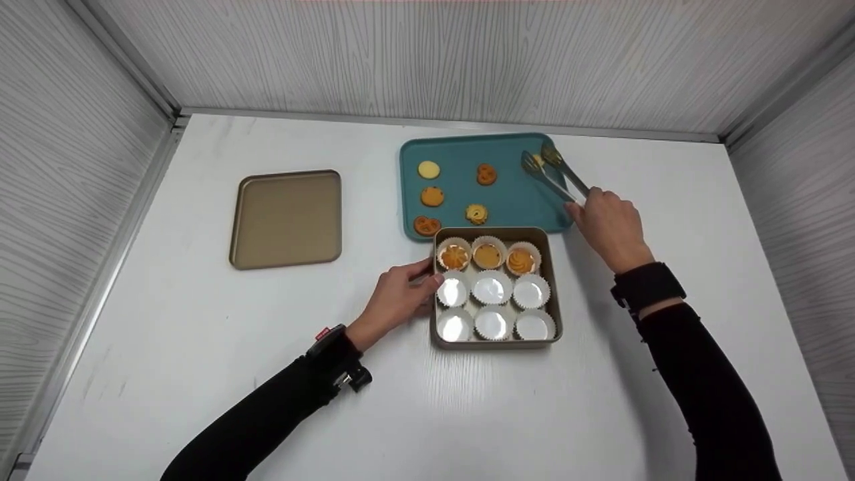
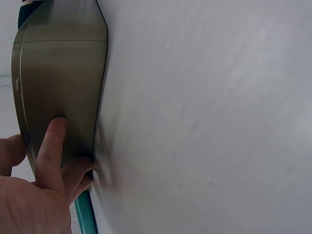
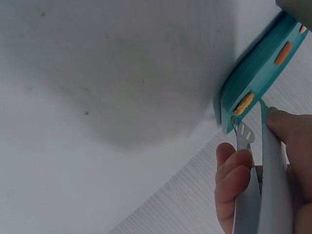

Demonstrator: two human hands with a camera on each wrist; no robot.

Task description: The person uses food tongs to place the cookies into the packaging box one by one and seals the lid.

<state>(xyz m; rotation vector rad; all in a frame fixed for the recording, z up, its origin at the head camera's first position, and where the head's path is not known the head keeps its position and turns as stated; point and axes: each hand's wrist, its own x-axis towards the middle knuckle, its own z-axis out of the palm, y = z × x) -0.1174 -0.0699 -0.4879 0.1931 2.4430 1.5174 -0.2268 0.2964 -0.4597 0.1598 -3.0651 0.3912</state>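
Note:
My left hand (image 1: 399, 294) grips the left wall of a gold rectangular tin (image 1: 494, 345), thumb at the rim and fingers (image 2: 51, 151) along its outer side. White paper cups (image 1: 491, 287) fill the tin in rows; the back row holds three cookies (image 1: 487, 255). In my right hand (image 1: 611, 227) is a pair of metal tongs (image 1: 568, 177), held with the tips apart. Those tips are over the back right corner of a teal tray (image 1: 511, 194), on either side of a yellow cookie (image 3: 243, 103), which the tongs partly cover in the head view.
More cookies lie on the tray, among them a pale round one (image 1: 429, 170), a pretzel-shaped one (image 1: 486, 174) and a flower-shaped one (image 1: 476, 214). The tin stands against the tray's front edge. A flat gold lid (image 1: 287, 220) lies at the left of the white table (image 1: 167, 347).

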